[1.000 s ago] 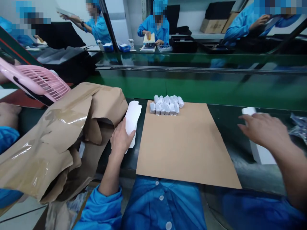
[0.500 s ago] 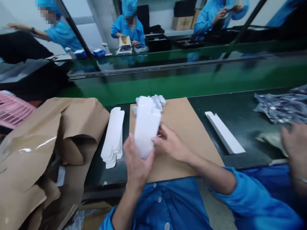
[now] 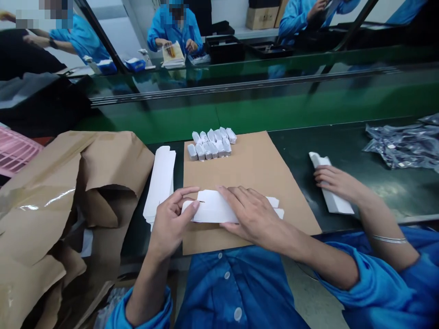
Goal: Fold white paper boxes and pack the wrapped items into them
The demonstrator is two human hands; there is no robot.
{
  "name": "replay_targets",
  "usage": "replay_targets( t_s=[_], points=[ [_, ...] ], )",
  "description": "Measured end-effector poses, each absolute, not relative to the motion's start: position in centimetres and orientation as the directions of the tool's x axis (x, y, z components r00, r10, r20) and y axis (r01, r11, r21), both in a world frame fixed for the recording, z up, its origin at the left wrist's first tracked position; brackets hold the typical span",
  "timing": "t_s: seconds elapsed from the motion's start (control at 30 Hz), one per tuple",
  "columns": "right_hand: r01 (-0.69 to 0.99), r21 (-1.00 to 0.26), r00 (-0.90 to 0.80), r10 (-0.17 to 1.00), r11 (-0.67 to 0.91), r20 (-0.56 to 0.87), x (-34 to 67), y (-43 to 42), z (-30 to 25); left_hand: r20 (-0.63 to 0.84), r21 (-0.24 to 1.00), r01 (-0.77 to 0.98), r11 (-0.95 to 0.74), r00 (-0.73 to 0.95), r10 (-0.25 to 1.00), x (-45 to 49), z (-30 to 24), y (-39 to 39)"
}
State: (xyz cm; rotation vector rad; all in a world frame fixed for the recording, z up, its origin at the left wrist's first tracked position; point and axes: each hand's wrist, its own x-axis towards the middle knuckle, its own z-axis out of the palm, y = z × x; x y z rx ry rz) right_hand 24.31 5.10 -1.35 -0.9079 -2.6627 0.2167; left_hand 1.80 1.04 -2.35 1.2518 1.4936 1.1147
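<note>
A flat white carton [image 3: 214, 208] with cut end flaps lies crosswise low over the brown cardboard sheet [image 3: 254, 169]. My left hand [image 3: 173, 219] pinches its left end between thumb and fingers. Across its right part rests my right hand [image 3: 252, 214], fingers over the top and thumb along the near edge, gripping it. A stack of flat white cartons [image 3: 160, 183] is left of the sheet. At the sheet's far end stand two rows of small white wrapped pieces [image 3: 211, 148].
At right, a co-worker's hand [image 3: 338, 183] holds a folded white carton [image 3: 336, 203]. Clear plastic bags [image 3: 401, 144] lie farther right. Torn brown paper packaging [image 3: 113, 169] fills the left side beside a pink basket [image 3: 17, 151]. A green barrier [image 3: 219, 114] runs behind.
The carton has gone from raised and upright to lying crosswise, low over the sheet. My right hand has moved onto its top. The co-worker's hand has reached the carton at right.
</note>
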Motion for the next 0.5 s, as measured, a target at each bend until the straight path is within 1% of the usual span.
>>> replay_targets(
  t_s=[0.1,0.17,0.3,0.4,0.43,0.5],
  points=[
    [0.461,-0.163,-0.837,0.489,0.872,0.248,24.7,4.9,-1.5,-0.142,0.901,0.428,0.07,0.139,0.98,1.6,-2.0,1.2],
    [0.386,-0.148,-0.877,0.412,0.911,0.246,25.3,5.3,-0.9,-0.133,0.867,0.499,0.014,0.205,0.97,1.6,-1.6,1.2],
    [0.336,-0.121,-0.894,0.356,0.934,0.272,25.8,5.3,0.1,-0.021,0.871,0.488,-0.06,0.159,0.987,2.6,-1.4,0.9],
    [0.316,-0.011,-0.902,0.304,0.949,0.306,25.6,4.6,0.1,0.043,0.858,0.504,-0.097,0.119,0.992,2.9,-1.7,0.4],
    [0.314,0.034,-0.904,0.288,0.949,0.317,25.7,4.5,0.0,0.05,0.857,0.506,-0.098,0.107,0.993,2.6,-1.7,0.3],
    [0.342,0.088,-0.895,0.296,0.935,0.333,26.1,4.5,-0.3,0.026,0.876,0.478,-0.068,0.094,0.995,1.7,-1.8,0.2]
  ],
)
